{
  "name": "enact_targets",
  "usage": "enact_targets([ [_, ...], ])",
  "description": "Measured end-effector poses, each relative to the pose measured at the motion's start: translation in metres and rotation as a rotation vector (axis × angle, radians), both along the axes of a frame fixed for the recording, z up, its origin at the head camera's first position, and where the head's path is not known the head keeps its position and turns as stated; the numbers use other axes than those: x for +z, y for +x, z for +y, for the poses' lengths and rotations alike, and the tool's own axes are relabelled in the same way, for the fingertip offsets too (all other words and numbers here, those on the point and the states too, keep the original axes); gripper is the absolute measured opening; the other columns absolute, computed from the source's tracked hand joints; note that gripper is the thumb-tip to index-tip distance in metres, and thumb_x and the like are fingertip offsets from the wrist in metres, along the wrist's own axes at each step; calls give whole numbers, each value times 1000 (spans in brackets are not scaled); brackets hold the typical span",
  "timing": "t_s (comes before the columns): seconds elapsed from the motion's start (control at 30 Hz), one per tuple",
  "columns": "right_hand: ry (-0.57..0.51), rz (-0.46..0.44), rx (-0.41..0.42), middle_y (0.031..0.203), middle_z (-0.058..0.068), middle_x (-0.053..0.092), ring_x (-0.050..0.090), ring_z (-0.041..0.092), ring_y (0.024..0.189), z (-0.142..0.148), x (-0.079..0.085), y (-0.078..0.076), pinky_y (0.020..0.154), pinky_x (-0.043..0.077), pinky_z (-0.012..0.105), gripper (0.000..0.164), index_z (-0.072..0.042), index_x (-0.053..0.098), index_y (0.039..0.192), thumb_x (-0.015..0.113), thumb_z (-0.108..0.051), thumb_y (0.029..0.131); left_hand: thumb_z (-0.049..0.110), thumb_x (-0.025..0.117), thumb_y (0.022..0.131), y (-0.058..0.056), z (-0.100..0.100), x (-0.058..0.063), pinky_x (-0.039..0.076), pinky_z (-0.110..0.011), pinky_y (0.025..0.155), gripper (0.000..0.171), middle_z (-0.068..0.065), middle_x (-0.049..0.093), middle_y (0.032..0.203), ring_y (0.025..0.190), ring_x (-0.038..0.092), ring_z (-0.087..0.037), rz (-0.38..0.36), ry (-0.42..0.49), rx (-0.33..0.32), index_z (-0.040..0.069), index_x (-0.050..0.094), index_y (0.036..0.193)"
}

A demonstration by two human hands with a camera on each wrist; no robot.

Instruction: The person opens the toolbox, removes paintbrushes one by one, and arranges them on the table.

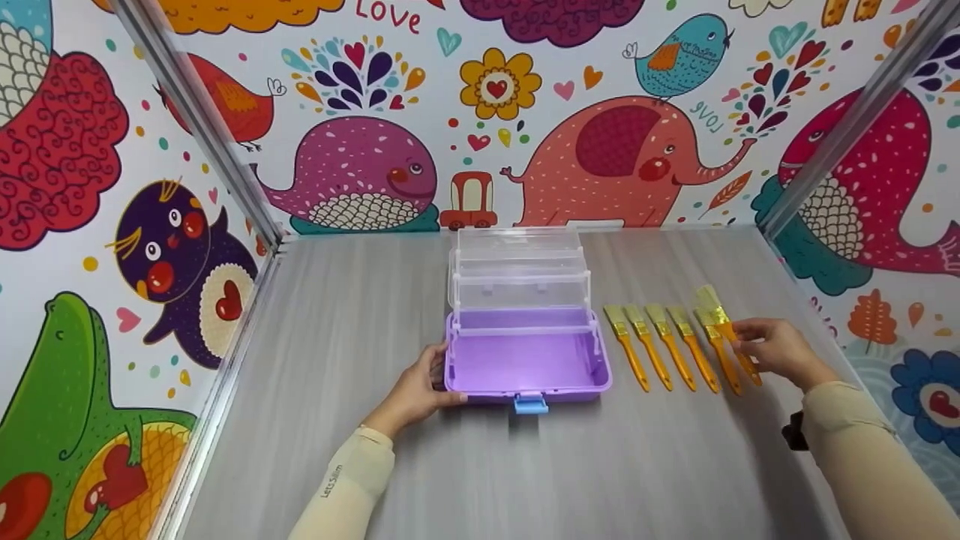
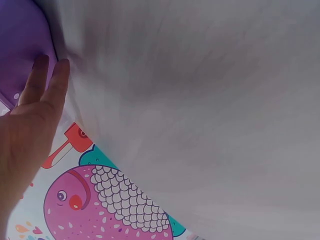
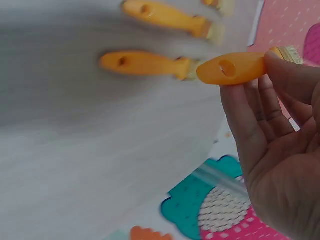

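A purple plastic box [image 1: 517,364] stands open, its clear lid [image 1: 517,240] and clear tiered trays [image 1: 517,289] raised at the back. Its floor looks bare. My left hand [image 1: 412,386] steadies the front left corner, thumb at the front edge. In the left wrist view, straight fingers [image 2: 59,82] rest on the side wall. To the right, several flat paintbrushes [image 1: 678,362] with orange handles lie in a row, bristles away from me. My right hand [image 1: 784,349] pinches one paintbrush [image 3: 245,70] between thumb and fingers, raised over the rightmost lying brush.
A light blue latch [image 1: 531,405] hangs from the box front. Patterned walls [image 1: 495,150] with metal corner posts [image 1: 202,120] close in the grey table [image 1: 337,300] at the back and both sides. A small black object [image 1: 796,433] shows beside the right sleeve.
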State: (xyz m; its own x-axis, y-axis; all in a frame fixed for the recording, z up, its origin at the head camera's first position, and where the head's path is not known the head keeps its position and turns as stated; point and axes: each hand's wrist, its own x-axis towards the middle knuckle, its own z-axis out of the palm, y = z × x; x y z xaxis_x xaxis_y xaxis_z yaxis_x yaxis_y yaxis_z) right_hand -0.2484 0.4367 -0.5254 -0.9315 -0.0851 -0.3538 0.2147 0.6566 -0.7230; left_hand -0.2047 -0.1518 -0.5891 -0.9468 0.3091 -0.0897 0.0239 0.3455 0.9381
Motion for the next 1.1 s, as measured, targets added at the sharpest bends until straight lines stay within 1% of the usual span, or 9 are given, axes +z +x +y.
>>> enact_targets([
  [0.27,-34,-127,-96,127,25,52,49,36,108,24,-17,-1,88,58,44,48,9,47,140,62,-12,99,9,88,75,1,-3,1,40,-43,110,94,-27,39,151,131,48,-39,8,2,3,-1,30,150],
  [0.5,-61,-211,-174,137,27,43,45,36,113,32,-27,-1,93,56,39,54,7,42,144,62,-14,99,11,88,74,2,-4,1,39,-44,110,96,-26,39,151,131,49,-38,10,-18,12,1,31,151],
  [0.57,-52,-223,-188,136,27,43,46,36,112,35,-30,-2,91,56,37,55,7,41,145,63,-13,98,12,88,75,2,-4,0,39,-44,110,96,-26,39,151,131,48,-38,12,-18,11,0,31,151],
  [0.67,-47,-247,-214,135,27,42,46,35,110,38,-33,-3,86,57,33,56,7,41,145,64,-11,97,12,88,75,1,-2,0,38,-44,111,96,-26,39,151,132,47,-38,6,-17,12,0,31,151],
  [0.77,-41,-267,-228,136,28,41,47,34,107,41,-37,-5,81,56,27,57,7,40,145,64,-10,96,11,88,74,1,-2,-1,39,-44,111,96,-25,39,151,132,48,-38,1,-19,13,1,31,151],
  [0.8,-26,-261,-220,135,29,42,48,34,106,42,-38,-6,79,56,27,57,8,41,144,64,-10,95,11,88,74,1,-1,-1,39,-44,110,96,-26,40,151,131,49,-39,7,-18,11,1,31,150],
  [1.0,21,-239,-189,133,32,44,49,34,100,45,-43,-8,77,56,29,56,11,42,142,63,-9,93,9,88,74,0,-1,0,42,-47,108,92,-27,43,148,127,51,-41,37,-5,-1,-2,33,147],
  [1.1,4,-258,-208,135,32,41,48,35,102,45,-44,-10,77,55,29,58,10,40,144,63,-8,94,7,88,74,0,0,0,41,-48,108,93,-28,41,149,128,50,-42,35,13,1,-2,33,148],
])
